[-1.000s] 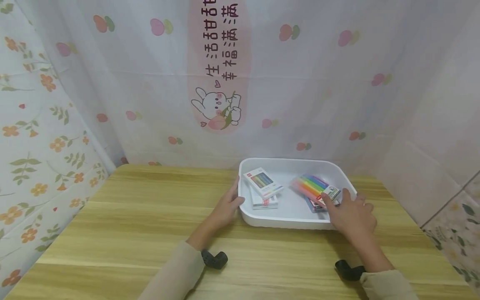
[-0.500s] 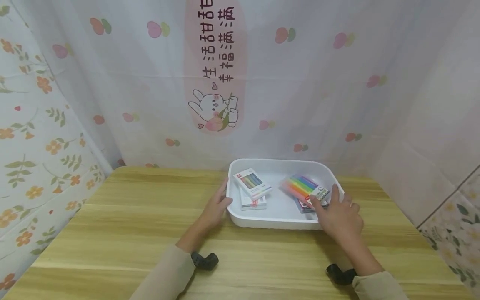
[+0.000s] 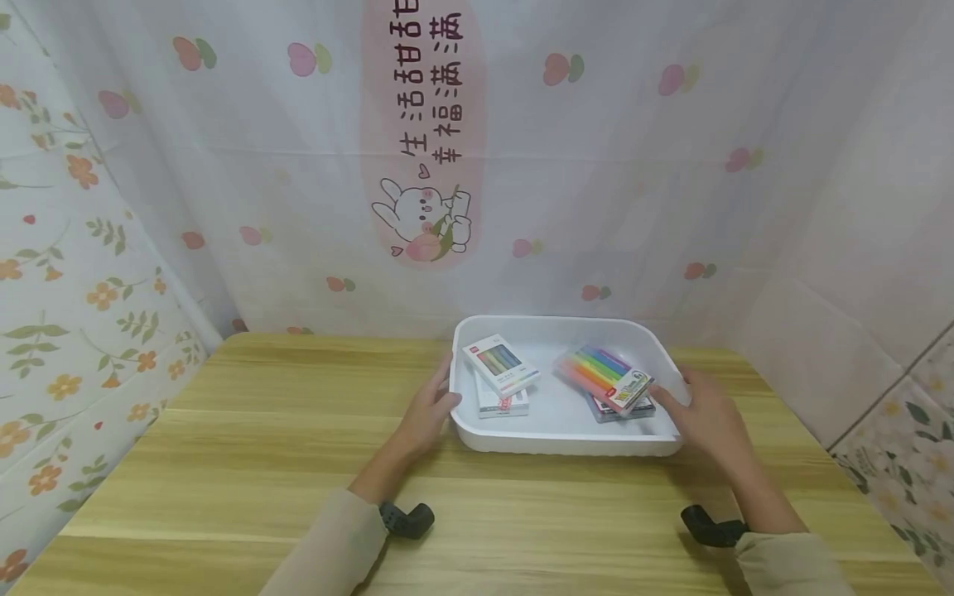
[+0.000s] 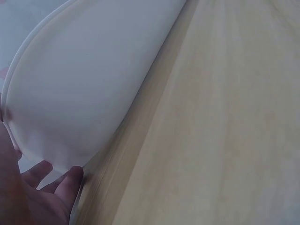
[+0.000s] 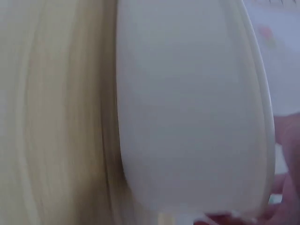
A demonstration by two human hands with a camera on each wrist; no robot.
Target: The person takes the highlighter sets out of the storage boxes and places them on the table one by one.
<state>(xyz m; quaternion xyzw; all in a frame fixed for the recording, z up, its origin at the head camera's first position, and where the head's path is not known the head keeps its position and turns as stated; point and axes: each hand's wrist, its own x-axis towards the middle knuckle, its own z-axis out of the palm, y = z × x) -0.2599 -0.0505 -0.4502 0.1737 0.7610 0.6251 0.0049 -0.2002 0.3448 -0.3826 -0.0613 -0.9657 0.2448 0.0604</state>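
Note:
A white plastic tray (image 3: 566,444) stands on the table towards its far edge. At the tray's left end my left hand (image 3: 428,414) holds the wall, thumb near the rim; in the left wrist view its fingers (image 4: 70,185) touch the outside. My right hand (image 3: 711,418) holds the right end, thumb over the rim and the other fingers outside, partly hidden. Inside the tray on the left, a white box with a coloured-stick picture (image 3: 501,364) lies across another white box (image 3: 501,404). On the right, a clear pack of rainbow-coloured pens (image 3: 599,374) lies on a darker pack (image 3: 624,410).
The wood-grain table (image 3: 298,463) runs to the left and in front of the tray. A white curtain (image 3: 298,190) with printed tulips and a rabbit hangs close behind. Black wrist-worn devices (image 3: 406,521) sit at both wrists.
The tray has shifted left in view, along with a slight view shift. My right hand has moved right, from over the pen packs onto the tray's right end. The left hand keeps its hold.

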